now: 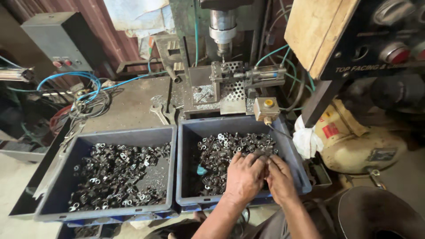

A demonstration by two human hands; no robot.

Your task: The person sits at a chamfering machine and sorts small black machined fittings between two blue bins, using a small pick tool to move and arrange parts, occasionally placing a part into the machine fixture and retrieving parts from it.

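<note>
While both forearms reach down from the lower edge of the view, the left hand [244, 176] and the right hand [280, 179] lie side by side, palms down and touching, inside the right-hand blue-grey plastic bin [188, 146]. Their fingers dig into the heap of small dark metal fittings with shiny round ends [226, 148] that fills this bin; whether either hand is clamped on a fitting I cannot tell, as the fingertips are buried among the parts. A small teal piece [201, 170] lies in the bin, left of the left hand. Just beside it, touching wall to wall, stands a second blue-grey plastic bin [66, 155] holding a similar pile of dark fittings [117, 175]. Both bins sit below the grimy metal worktop [133, 104], where a drill press with a perforated steel fixture [232, 84] stands behind them.
</note>
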